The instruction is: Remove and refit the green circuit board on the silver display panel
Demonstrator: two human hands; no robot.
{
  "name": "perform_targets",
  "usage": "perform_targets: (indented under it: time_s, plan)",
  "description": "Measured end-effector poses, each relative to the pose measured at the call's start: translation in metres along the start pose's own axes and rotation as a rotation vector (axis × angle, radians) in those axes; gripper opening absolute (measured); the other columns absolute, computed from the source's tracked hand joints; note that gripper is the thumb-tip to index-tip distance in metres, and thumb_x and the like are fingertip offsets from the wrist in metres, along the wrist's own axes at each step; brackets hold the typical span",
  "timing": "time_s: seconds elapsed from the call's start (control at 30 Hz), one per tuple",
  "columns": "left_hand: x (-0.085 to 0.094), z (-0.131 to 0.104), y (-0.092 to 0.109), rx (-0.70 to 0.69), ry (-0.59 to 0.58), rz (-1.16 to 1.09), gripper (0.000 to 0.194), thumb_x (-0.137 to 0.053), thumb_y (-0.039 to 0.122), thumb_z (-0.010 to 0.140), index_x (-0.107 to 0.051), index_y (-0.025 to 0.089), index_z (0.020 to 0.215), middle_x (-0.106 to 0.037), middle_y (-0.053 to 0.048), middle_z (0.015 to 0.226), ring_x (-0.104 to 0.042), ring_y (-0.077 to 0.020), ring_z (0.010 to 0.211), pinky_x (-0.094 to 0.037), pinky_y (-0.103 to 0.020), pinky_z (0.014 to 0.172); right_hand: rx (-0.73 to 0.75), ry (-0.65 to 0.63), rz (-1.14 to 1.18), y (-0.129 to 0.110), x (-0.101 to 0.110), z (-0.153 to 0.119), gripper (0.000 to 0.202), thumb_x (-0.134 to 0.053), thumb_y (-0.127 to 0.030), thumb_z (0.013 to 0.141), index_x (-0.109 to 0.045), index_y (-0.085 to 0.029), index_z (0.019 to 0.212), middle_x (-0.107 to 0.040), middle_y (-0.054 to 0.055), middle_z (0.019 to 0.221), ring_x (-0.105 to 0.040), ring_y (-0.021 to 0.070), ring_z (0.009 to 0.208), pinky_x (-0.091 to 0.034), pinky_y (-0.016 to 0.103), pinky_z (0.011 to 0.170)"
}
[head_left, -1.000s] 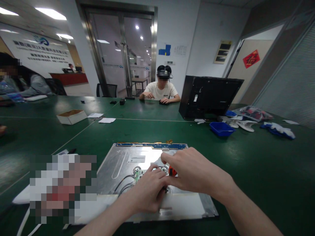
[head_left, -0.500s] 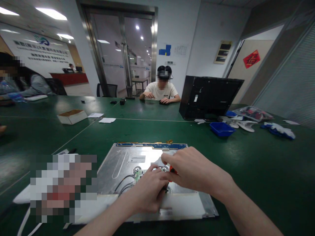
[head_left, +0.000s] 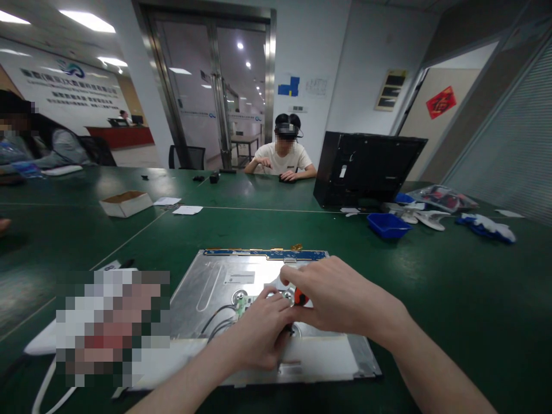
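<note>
On the green bench (head_left: pixel 250 230) near me, a silver metal-backed display panel (head_left: pixel 194 293) lies flat, a blue circuit strip (head_left: pixel 245 253) along its far edge. The person's right hand (head_left: pixel 332 293) has its grip closed round a red-and-black tool handle (head_left: pixel 301 297) above it. The left hand (head_left: pixel 264 322) bends just beside; whether its grip holds anything, I can't tell.

An open box (head_left: pixel 131 207) stands near two white paper sheets (head_left: pixel 187 210).
</note>
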State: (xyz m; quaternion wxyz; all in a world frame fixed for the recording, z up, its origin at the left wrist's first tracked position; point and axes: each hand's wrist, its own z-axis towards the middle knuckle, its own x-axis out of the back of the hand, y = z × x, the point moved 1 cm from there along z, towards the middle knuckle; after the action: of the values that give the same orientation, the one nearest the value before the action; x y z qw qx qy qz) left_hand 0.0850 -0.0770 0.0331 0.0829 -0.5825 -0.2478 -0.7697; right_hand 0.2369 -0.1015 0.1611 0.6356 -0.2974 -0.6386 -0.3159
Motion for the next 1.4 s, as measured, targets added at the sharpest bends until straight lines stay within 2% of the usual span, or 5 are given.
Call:
perform_targets:
  time_s: [0.3, 0.5, 0.83, 1.13, 1.4]
  plan:
    - [-0.0019, -0.0005, -0.0011, 0.001, -0.003, 0.007, 0.021, -0.057, 0.017, 0.072, -0.058, 0.02, 0.093, -0.064, -0.006, 0.099, -0.057, -0.0264, 0.096, -0.032, -0.046, 0.098, 0.053, 0.029, 0.014, -0.0001, 0.0019, -0.0017, 0.015, -0.055, -0.025, 0.081, -0.053, -0.02, 0.096, -0.069, 0.002, 0.082, -0.062, 0.0185, 0.066, -0.027, 0.028, 0.05]
    - [-0.0006, -0.001, -0.001, 0.012, 0.008, -0.002, 0.022, -0.057, 0.016, 0.073, -0.058, 0.021, 0.095, -0.064, -0.004, 0.099, -0.058, -0.0248, 0.094, -0.033, -0.045, 0.097, -0.022, 0.0, -0.018, 0.0, 0.0006, -0.0007, 0.021, -0.056, -0.038, 0.085, -0.055, -0.021, 0.097, -0.069, 0.004, 0.079, -0.065, 0.0222, 0.068, -0.031, 0.029, 0.051]
    - [-0.004, -0.0006, -0.0028, 0.015, 0.001, 0.003, 0.022, -0.057, 0.018, 0.076, -0.059, 0.021, 0.098, -0.065, -0.005, 0.099, -0.058, -0.0251, 0.096, -0.031, -0.045, 0.098, 0.01, 0.013, 0.005, -0.0004, 0.001, -0.0015, 0.015, -0.055, -0.025, 0.081, -0.054, -0.021, 0.096, -0.069, 0.003, 0.084, -0.063, 0.0192, 0.069, -0.029, 0.029, 0.051]
    - [-0.0037, -0.0003, -0.0024, 0.0, 0.006, 0.003, 0.015, -0.057, 0.016, 0.076, -0.062, 0.02, 0.09, -0.066, -0.005, 0.097, -0.059, -0.0248, 0.093, -0.032, -0.044, 0.098, -0.071, 0.02, -0.078, -0.0021, -0.003, 0.0007, 0.014, -0.052, -0.035, 0.089, -0.056, -0.021, 0.09, -0.068, 0.003, 0.073, -0.063, 0.0203, 0.062, -0.031, 0.027, 0.053]
    - [-0.0096, 0.0, -0.0047, 0.024, 0.02, 0.023, 0.021, -0.057, 0.019, 0.078, -0.061, 0.021, 0.098, -0.065, -0.006, 0.102, -0.058, -0.0255, 0.099, -0.033, -0.044, 0.098, 0.054, 0.033, 0.039, -0.0025, 0.0002, -0.0015, 0.015, -0.055, -0.023, 0.081, -0.052, -0.02, 0.095, -0.068, 0.002, 0.086, -0.06, 0.018, 0.069, -0.03, 0.027, 0.052]
